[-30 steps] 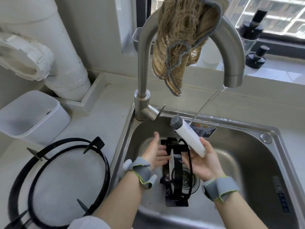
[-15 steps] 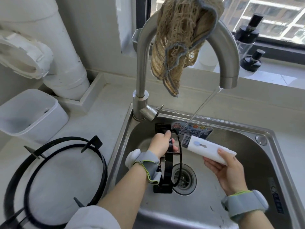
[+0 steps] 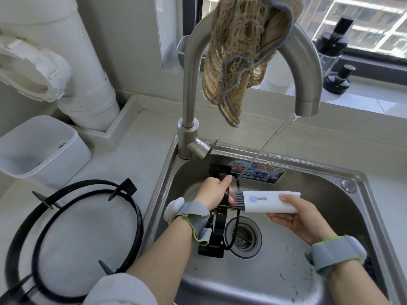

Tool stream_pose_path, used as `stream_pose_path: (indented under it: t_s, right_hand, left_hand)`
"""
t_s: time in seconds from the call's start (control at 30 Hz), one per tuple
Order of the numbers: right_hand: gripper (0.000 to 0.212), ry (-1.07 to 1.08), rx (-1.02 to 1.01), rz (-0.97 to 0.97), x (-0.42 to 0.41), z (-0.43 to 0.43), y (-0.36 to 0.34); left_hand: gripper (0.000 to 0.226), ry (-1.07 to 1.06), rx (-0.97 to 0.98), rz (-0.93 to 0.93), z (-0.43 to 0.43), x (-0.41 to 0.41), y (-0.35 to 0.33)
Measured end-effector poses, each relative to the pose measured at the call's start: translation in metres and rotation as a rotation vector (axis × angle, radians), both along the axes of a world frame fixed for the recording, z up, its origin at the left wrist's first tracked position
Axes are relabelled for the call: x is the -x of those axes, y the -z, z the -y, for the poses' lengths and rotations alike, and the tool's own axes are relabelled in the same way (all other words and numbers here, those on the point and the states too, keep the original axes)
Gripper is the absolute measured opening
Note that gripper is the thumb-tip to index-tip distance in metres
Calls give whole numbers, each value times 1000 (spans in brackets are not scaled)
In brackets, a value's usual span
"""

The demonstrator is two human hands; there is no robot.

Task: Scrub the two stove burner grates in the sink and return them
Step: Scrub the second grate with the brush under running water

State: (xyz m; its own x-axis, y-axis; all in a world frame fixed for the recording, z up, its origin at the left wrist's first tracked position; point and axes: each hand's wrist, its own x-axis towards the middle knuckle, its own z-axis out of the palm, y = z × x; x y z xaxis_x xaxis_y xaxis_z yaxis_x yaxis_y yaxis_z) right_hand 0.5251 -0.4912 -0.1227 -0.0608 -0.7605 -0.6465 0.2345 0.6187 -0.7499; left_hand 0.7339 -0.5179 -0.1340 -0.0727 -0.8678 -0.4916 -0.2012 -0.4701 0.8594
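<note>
Head view: at frame centre the left hand (image 3: 214,191) grips a small black grate (image 3: 217,236) standing on edge in the sink (image 3: 374,216); the right hand (image 3: 301,219) holds a white brush (image 3: 267,201) against it. Lower left, the larger grate (image 3: 72,234) lies on the counter (image 3: 136,159). A tan cloth (image 3: 242,51) draped over the running faucet (image 3: 306,69) hangs at upper centre.

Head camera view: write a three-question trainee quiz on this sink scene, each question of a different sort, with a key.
1. True or false: the left hand holds the small black metal burner grate on edge inside the stainless steel sink.
2. Which end of the white plastic brush in the right hand faces the small grate? A) dark bristles B) bare handle end
3. Fill in: the large black ring-shaped burner grate lies on the ____ beside the sink.

Key: 1 true; 2 A; 3 counter.
</note>
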Motion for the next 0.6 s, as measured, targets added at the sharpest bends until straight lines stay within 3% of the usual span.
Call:
stream_pose_path:
  t_s: [0.2, 0.37, 0.6]
  right_hand:
    - [22, 170, 77, 33, -21, 23, 2]
    - [13, -11, -63, 40, -17, 18, 1]
    - [21, 141, -9, 56, -24, 23, 6]
  left_hand:
    - [45, 10, 8, -35, -7, 1, 0]
    - [45, -50, 0, -38, -4, -15, -5]
    - [42, -1, -22, -124, -24, -7, 1]
